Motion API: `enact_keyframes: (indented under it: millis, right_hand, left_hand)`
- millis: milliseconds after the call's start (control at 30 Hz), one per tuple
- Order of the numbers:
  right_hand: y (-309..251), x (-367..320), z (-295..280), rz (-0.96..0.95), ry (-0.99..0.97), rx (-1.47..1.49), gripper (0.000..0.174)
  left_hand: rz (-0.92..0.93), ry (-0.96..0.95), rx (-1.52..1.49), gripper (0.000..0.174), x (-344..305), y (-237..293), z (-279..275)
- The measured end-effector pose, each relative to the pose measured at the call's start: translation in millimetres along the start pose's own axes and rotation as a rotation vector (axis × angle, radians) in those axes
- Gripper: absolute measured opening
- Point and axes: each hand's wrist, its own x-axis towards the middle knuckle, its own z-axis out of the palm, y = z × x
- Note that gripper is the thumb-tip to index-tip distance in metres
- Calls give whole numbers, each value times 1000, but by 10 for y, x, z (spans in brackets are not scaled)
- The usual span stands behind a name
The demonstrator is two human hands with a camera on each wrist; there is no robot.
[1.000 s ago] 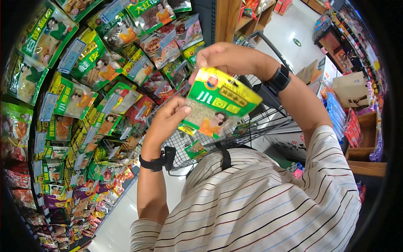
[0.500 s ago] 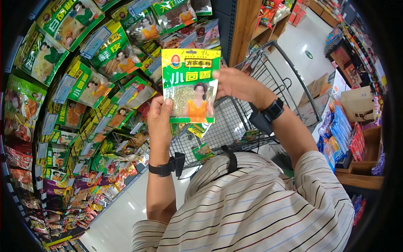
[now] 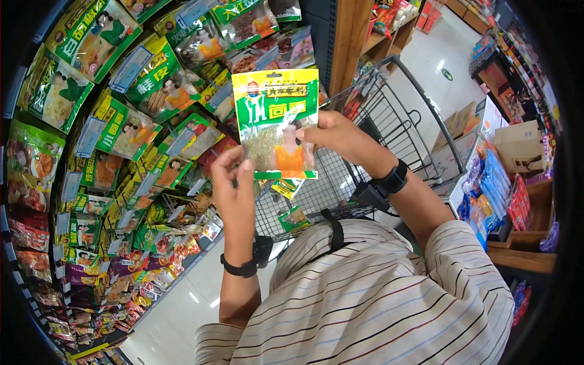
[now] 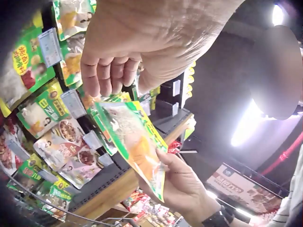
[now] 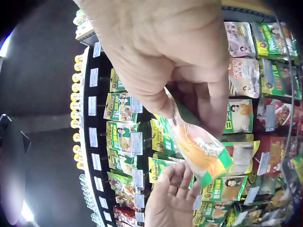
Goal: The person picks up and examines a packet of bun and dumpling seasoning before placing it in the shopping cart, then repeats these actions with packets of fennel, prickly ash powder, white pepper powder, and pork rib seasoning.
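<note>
In front of my chest a green and yellow packet of fennel seeds stands upright, its printed front towards the head camera. My right hand pinches it by the right edge, thumb across the front, with the fingers behind it. Beside the lower left corner is my left hand, fingers loosely bent and its thumb close to the packet's edge. The left wrist view shows a gap between the left fingertips and the packet. Seen from the right wrist, the left hand lies just under the packet's bottom end.
Hanging spice packets with price tags fill the shelf on the left. A wire shopping cart stands below my hands, with a small green packet in it. Cardboard boxes and bagged goods line the right side.
The packet has swung from tilted to upright and moved left. My right hand has come to pinch its right edge; my left hand has let go of the lower left side and loosened its fingers.
</note>
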Motion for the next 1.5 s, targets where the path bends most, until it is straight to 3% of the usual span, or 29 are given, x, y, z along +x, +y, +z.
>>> enact_keyframes:
  millis: [67,200,233,333,433,567,700,800,967,1500]
  right_hand:
    - [-100,-68,51,-13,2,6,27]
    - [-98,-123,169,-149,49,-34,29]
    - [-90,-135,193,-162,32,-61,30]
    - [-70,-179,242,-284,5,-235,34]
    - [-31,-191,306,-546,32,-509,38]
    - [-243,-293,248,-239,74,-232,31]
    - [-222,-123,27,-372,277,-176,25]
    - [-300,-80,47,-347,219,-181,29]
    - [-372,4,141,-140,-60,-6,38]
    - [-757,219,258,-339,-24,-3,35]
  left_hand:
    - [135,-61,237,37,-51,86,64]
    - [208,-138,324,49,-59,67,224]
    - [82,-179,167,56,-72,72,256]
    - [-38,-279,-286,59,-51,21,345]
    - [-178,-304,-361,49,-32,87,322]
    - [-409,-158,-700,34,54,79,193]
    - [-312,-139,-703,36,120,75,79]
    - [-298,-121,-728,38,133,146,92]
    - [-257,-181,-695,39,158,185,95]
    - [-127,-169,-525,37,485,410,-71]
